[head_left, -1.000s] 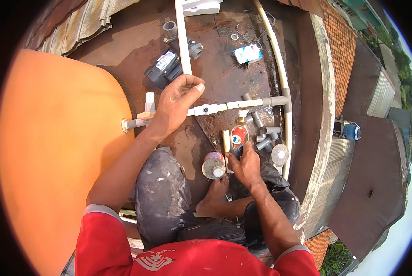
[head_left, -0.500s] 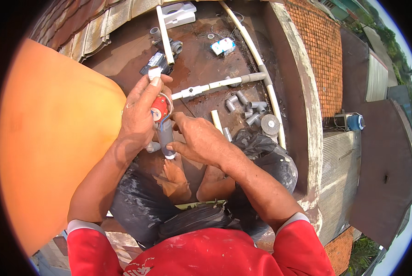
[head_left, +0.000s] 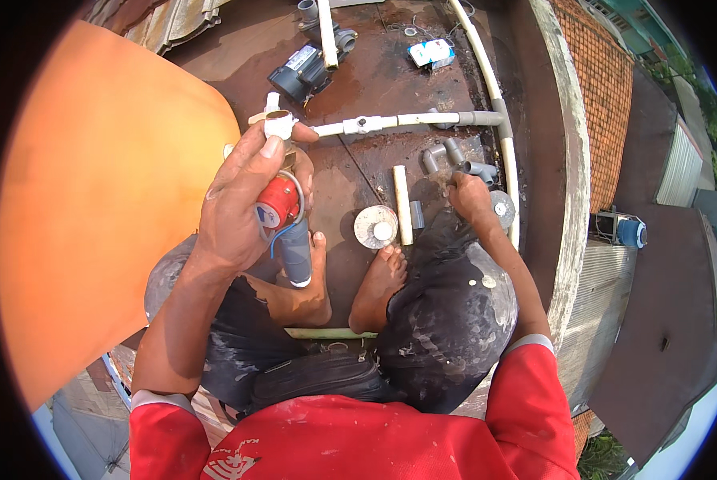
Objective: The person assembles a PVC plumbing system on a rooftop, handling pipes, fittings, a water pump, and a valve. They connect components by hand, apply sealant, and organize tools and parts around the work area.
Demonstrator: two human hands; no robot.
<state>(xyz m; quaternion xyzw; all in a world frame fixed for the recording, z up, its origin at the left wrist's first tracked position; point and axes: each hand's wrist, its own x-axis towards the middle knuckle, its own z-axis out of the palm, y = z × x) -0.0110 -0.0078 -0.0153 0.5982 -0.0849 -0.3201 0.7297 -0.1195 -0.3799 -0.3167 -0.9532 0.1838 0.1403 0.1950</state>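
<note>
My left hand (head_left: 234,204) is wrapped round a pipe assembly, thumb uppermost. At its top sits a white pipe fitting (head_left: 278,126). Below that are a red round device (head_left: 278,200) with a loop of grey cable, a blue wire (head_left: 282,232) and a grey cylinder (head_left: 296,254) hanging down near my foot. My right hand (head_left: 470,198) has its fingers bunched down among the grey pipe fittings (head_left: 482,170), outside my right knee. Its fingertips are partly hidden, so what it grips there cannot be made out. Two grey elbows (head_left: 442,154) lie just beyond it.
A round white can (head_left: 376,227) stands before my feet beside a short cream pipe (head_left: 403,206). A grey disc (head_left: 501,208) lies right of my hand. Cream pipework (head_left: 390,122) crosses the floor beyond. Farther off is a black pump (head_left: 302,74). An orange tank (head_left: 118,192) bulges at left.
My right hand has left the grey cylinder and moved right to the grey fittings. My left hand still holds the assembly. The view has shifted, and the white can has come into sight.
</note>
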